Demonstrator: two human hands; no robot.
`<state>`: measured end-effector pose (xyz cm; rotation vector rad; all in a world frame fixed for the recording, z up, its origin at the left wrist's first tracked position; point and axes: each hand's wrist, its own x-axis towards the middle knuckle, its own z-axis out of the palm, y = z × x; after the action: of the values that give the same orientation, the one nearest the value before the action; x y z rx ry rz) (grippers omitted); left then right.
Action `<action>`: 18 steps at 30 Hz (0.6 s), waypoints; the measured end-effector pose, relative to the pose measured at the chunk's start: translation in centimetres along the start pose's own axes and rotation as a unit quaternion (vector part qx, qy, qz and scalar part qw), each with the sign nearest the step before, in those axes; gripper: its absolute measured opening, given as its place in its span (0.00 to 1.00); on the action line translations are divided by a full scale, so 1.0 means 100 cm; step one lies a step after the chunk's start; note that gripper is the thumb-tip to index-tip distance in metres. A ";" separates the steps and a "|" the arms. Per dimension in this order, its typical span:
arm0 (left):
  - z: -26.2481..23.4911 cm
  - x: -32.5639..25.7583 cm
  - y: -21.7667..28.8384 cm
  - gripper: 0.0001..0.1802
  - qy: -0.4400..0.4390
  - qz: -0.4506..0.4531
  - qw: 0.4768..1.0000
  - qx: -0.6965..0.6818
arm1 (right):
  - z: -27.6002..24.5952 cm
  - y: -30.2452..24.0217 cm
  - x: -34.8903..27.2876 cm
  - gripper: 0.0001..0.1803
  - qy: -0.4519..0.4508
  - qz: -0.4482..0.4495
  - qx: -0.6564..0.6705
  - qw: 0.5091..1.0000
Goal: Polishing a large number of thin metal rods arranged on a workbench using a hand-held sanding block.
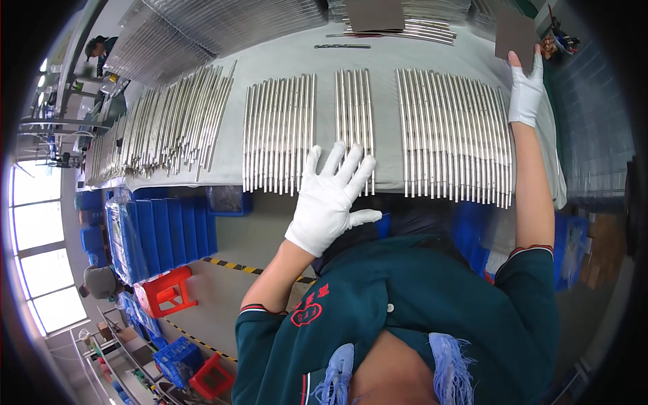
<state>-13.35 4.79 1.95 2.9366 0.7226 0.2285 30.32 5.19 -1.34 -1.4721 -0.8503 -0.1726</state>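
Head view, mid-frame: left hand (332, 199) spread flat, grip wide, beside stiff, slick steel rods (354, 125), probably best pinched mid-length

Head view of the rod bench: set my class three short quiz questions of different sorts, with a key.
1. True or false: the left hand, in a white glove, lies with fingers spread at the near ends of the metal rods.
2. What does the right hand touch: A) the brown card, B) the red stool, C) the drill bit?
3. Fill in: the rods lie side by side on a table covered with a ___ cloth.

Key: 1 true; 2 A; 3 grey.
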 end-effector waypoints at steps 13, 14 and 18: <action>0.006 0.031 0.025 0.47 0.013 0.065 0.996 -0.059 | -0.001 0.009 0.002 0.43 -0.028 -0.031 -0.002 0.999; 0.005 0.029 0.023 0.46 0.010 0.061 0.997 -0.054 | 0.000 0.010 0.002 0.43 -0.025 -0.035 -0.002 0.999; -0.010 0.010 0.010 0.47 0.000 0.013 1.000 -0.009 | 0.001 0.014 0.003 0.42 -0.026 -0.057 -0.010 0.998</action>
<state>-12.18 4.51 3.20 2.9309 0.6777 0.2356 31.32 5.58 -2.25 -1.4531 -0.9787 -0.2288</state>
